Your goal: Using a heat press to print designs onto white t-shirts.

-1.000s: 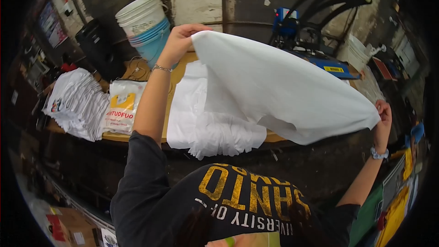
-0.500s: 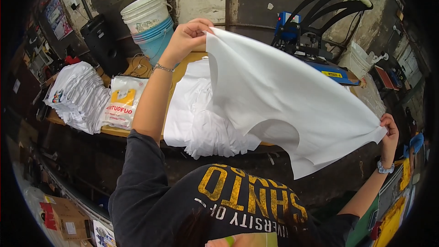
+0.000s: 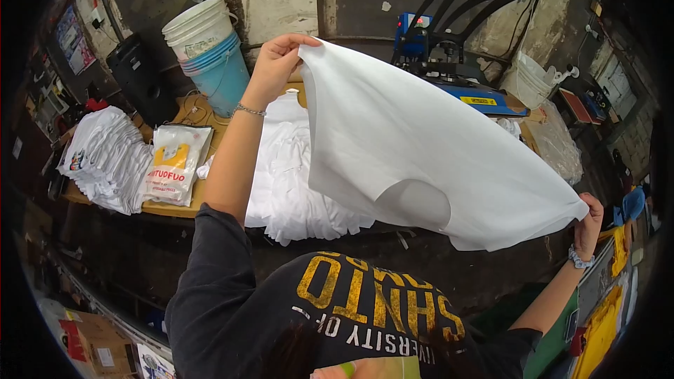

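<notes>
A white cloth piece point(image 3: 393, 133) with a curved cutout along its lower edge is stretched in the air between my hands, and looks like a cut garment panel. Raised at the upper left, my left hand point(image 3: 279, 63) pinches one corner between thumb and fingers. Lower on the far right, my right hand point(image 3: 588, 223) is closed on the opposite corner. Behind the cloth, partly covered by it, a loose heap of white garments point(image 3: 281, 168) spreads over the table and hangs past its near edge.
To the left, a stack of folded white garments point(image 3: 105, 158) lies beside a plastic-wrapped package point(image 3: 179, 168) on the wooden table point(image 3: 165, 208). Stacked buckets point(image 3: 214, 63) and a black speaker point(image 3: 140, 81) stand behind. A blue heat press point(image 3: 484, 100) with long black arms is at the back right.
The view has shifted, so the table and press sit farther left. The cloth's lower hanging point has risen and its free edge has billowed. Both hands keep their hold on the corners.
</notes>
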A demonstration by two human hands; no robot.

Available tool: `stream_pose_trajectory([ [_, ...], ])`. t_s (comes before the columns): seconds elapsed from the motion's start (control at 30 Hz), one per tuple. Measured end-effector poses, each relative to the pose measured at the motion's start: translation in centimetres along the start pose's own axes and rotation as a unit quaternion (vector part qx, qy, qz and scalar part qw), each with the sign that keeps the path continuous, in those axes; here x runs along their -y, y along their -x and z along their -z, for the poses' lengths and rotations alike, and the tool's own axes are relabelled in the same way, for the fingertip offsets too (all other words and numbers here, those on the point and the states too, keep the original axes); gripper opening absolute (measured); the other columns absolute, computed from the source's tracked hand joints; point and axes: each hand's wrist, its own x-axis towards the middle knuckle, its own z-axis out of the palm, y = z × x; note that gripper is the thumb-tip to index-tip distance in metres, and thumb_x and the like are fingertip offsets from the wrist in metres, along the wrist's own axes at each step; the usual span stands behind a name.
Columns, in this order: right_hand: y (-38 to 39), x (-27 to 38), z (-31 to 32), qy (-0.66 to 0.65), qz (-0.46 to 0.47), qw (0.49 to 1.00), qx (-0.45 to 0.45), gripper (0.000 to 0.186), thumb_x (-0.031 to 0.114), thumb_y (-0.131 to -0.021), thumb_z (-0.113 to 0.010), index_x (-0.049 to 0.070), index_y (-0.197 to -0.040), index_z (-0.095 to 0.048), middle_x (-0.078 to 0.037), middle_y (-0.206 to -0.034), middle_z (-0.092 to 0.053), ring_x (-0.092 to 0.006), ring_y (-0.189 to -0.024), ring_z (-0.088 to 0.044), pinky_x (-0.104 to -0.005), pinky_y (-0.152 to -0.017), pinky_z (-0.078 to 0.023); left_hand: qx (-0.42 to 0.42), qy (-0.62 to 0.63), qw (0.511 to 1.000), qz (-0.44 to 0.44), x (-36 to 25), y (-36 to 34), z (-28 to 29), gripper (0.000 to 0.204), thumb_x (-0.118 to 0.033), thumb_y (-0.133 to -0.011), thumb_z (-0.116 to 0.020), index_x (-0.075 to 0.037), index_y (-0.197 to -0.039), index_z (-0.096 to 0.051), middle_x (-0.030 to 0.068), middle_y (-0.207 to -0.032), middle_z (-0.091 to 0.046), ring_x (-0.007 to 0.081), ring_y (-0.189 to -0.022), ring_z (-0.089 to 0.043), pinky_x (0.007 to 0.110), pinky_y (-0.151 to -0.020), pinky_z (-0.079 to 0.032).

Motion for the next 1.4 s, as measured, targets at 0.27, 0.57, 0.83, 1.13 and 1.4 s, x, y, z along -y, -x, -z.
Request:
stream_pose_trajectory([
  [0.27,0.3,-1.5,4.6,-0.054,0.001,0.998,-0.033,0.025,0.009,-0.091,-0.059,-0.001,-0.115,-0.059,-0.008,-0.112,-0.062,-0.0163,-0.103,-0.058,-0.0286,-0.092,-0.044,0.016,0.019,0.999,0.033,0.6,0.3,-3.5,0.023,-0.005,-0.092,-0.056,0.006,-0.111,-0.062,0.0098,-0.104,-0.066,0.0136,-0.095,-0.063,0.026,-0.084,-0.051],
  [0.57,-1.7,-4.2,3.1,-0.040,-0.015,0.997,-0.063,0.031,0.007,-0.091,-0.054,-0.007,-0.118,-0.058,-0.011,-0.115,-0.062,-0.0178,-0.105,-0.057,-0.0308,-0.094,-0.043,-0.064,-0.051,0.996,0.039,4.5,3.0,-5.2,0.028,-0.014,-0.095,-0.055,0.006,-0.114,-0.059,0.0049,-0.103,-0.063,0.0104,-0.088,-0.058,0.022,-0.078,-0.047],
  [0.83,-3.8,-9.0,2.1,-0.118,-0.068,0.988,-0.073,0.023,0.005,-0.093,-0.053,-0.006,-0.111,-0.062,-0.009,-0.106,-0.066,-0.0149,-0.092,-0.061,-0.0272,-0.081,-0.047,-0.072,-0.081,0.992,0.071,5.7,6.0,-2.9,0.024,-0.011,-0.094,-0.055,0.004,-0.112,-0.060,0.0083,-0.106,-0.064,0.0125,-0.093,-0.059,0.025,-0.083,-0.047],
  [1.13,-1.9,-16.0,2.8,-0.166,-0.121,0.974,-0.098,0.023,0.003,-0.093,-0.050,-0.007,-0.111,-0.060,-0.012,-0.109,-0.064,-0.0171,-0.097,-0.059,-0.0300,-0.086,-0.046,-0.015,-0.130,0.974,0.184,8.5,13.1,-6.1,0.013,0.002,-0.085,-0.060,0.006,-0.096,-0.066,0.0105,-0.094,-0.065,0.0154,-0.082,-0.061,0.025,-0.075,-0.048],
  [1.4,-5.1,-22.4,5.0,-0.192,-0.160,0.968,-0.007,0.023,0.005,-0.095,-0.050,-0.005,-0.114,-0.059,-0.010,-0.108,-0.064,-0.0119,-0.089,-0.060,-0.0251,-0.080,-0.048,-0.104,-0.144,0.943,0.280,9.3,15.3,-11.1,0.014,0.003,-0.083,-0.061,0.007,-0.096,-0.067,0.0083,-0.088,-0.067,0.0123,-0.074,-0.060,0.024,-0.068,-0.048],
])
